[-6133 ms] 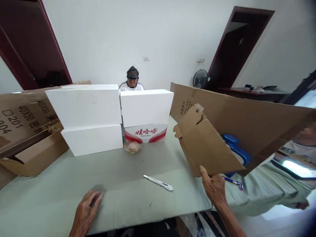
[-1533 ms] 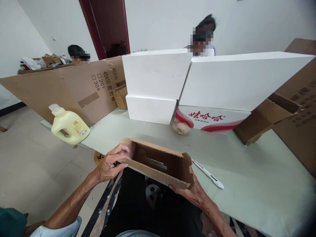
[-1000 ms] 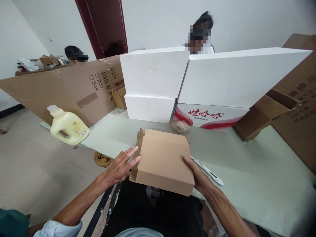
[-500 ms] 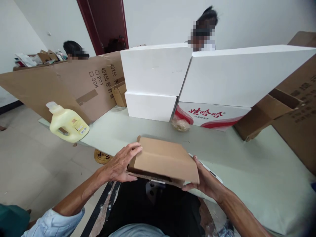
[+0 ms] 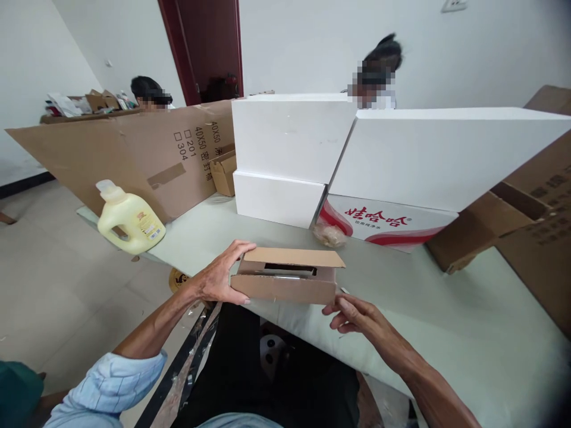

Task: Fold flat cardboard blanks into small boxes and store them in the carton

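Note:
A small flat brown cardboard box [image 5: 285,279] is held level just above the near edge of the pale green table [image 5: 446,321]. Its top flap stands slightly ajar, and something shiny shows through the gap. My left hand [image 5: 220,276] grips the box's left end, fingers over the top and thumb underneath. My right hand [image 5: 354,315] hovers just below the box's right corner with fingers loosely curled and holds nothing. The white knife seen before is mostly hidden behind the box.
Stacked white foam boxes [image 5: 289,137] and a red-printed carton [image 5: 383,220] stand at the back. Cardboard sheets [image 5: 134,154] and an open carton [image 5: 486,232] flank them. A yellow jug [image 5: 129,217] sits at the left table corner. Two other people sit beyond.
The box was turned over and levelled out, its flap now facing up. My right hand has let go of the box's right side and dropped just beneath it.

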`<state>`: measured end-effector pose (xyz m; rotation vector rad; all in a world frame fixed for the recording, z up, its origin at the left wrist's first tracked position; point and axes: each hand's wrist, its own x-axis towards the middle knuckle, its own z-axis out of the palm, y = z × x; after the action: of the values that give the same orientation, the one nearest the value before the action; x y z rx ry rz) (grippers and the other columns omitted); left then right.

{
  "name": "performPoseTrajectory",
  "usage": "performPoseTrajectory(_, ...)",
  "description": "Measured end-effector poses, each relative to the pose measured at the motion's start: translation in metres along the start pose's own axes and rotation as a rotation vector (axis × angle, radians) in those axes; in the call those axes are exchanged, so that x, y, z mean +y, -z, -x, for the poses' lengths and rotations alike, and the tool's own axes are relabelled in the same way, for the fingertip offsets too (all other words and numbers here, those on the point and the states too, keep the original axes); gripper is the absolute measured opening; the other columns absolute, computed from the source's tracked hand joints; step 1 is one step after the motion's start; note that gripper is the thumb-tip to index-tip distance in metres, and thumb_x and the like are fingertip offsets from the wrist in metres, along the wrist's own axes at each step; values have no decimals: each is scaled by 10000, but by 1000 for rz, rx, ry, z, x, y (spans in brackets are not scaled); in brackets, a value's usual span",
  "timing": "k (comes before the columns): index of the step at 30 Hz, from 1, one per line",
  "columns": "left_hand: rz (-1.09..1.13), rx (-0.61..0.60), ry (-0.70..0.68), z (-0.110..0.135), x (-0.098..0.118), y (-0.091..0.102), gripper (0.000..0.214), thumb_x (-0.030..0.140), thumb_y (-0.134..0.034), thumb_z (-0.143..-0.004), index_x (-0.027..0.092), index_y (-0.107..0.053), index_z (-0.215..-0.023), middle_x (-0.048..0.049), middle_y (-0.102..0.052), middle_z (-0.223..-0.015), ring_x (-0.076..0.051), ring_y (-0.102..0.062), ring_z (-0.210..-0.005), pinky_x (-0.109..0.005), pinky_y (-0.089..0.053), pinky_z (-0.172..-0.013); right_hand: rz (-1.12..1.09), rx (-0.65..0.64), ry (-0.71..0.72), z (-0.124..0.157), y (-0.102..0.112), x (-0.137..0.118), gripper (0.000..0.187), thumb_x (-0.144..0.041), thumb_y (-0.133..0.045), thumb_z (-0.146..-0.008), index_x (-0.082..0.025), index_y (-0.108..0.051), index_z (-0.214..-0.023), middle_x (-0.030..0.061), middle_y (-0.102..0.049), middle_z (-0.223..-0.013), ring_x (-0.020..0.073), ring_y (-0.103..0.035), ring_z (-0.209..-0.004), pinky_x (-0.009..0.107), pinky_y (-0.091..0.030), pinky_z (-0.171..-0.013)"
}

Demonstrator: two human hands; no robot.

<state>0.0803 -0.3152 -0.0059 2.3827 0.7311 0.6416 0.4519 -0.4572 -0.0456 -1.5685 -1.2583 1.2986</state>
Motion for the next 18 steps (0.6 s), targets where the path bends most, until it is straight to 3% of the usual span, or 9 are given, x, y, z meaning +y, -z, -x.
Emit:
performPoseTrajectory(2,53,20,-12,-4,-5,-2,1131,407,-972,-672,252,-376,-1621,-157,-461,-1591,-373,-519,-1446,-490,-515,-1156,150,238,142,-3,-1,-6,749,-855,-658,-891,-203,-704,-1257,170,-729,-1227,330,-714,-1003,478,-607,-854)
performPoseTrajectory(4,102,18,-2,-9,-9,-4,1109,463,-969,-681,256,-396,-1608,-159,-466,-1588,-378,-521,-1440,-499,-518,-1145,310,461,383,-7,-2,-16,678,-766,-702,-921,-228,-662,-1331,165,-685,-1310,364,-676,-1150,523,-593,-949)
performPoseTrajectory(6,144,7,16,-14,-10,-4,1117,526,-977,-665,263,-413,-1594,-157,-484,-1564,-385,-534,-1417,-520,-510,-1145,472,537,663,-11,-6,-30,554,-628,-720,-980,-248,-645,-1375,153,-649,-1376,369,-627,-1262,556,-553,-1058)
performPoseTrajectory(8,178,-5,34,-19,-11,-4,1137,577,-986,-639,268,-423,-1577,-152,-497,-1535,-389,-538,-1402,-544,-495,-1154,609,487,873,-16,-11,-43,470,-513,-728,-1014,-260,-643,-1402,145,-649,-1387,361,-611,-1293,563,-534,-1098)
performPoseTrajectory(10,198,-13,48,-23,-13,-3,1153,615,-990,-615,268,-431,-1562,-148,-505,-1511,-394,-537,-1397,-563,-482,-1162,704,414,967,-23,-16,-53,464,-455,-728,-1027,-264,-630,-1438,142,-670,-1367,356,-619,-1280,556,-548,-1086)
performPoseTrajectory(14,217,10,47,-28,-19,-4,1191,668,-1003,-555,261,-450,-1529,-159,-505,-1504,-414,-536,-1400,-583,-482,-1161,796,328,962,-38,-26,-64,507,-435,-733,-1022,-266,-603,-1482,133,-708,-1344,364,-649,-1263,549,-580,-1043)
performPoseTrajectory(18,184,80,-50,-28,-19,-8,1203,656,-1021,-547,266,-435,-1523,-201,-407,-1632,-439,-443,-1518,-581,-439,-1213,773,275,934,-48,-31,-72,482,-368,-725,-1026,-273,-598,-1482,114,-726,-1344,329,-705,-1200,477,-614,-976)
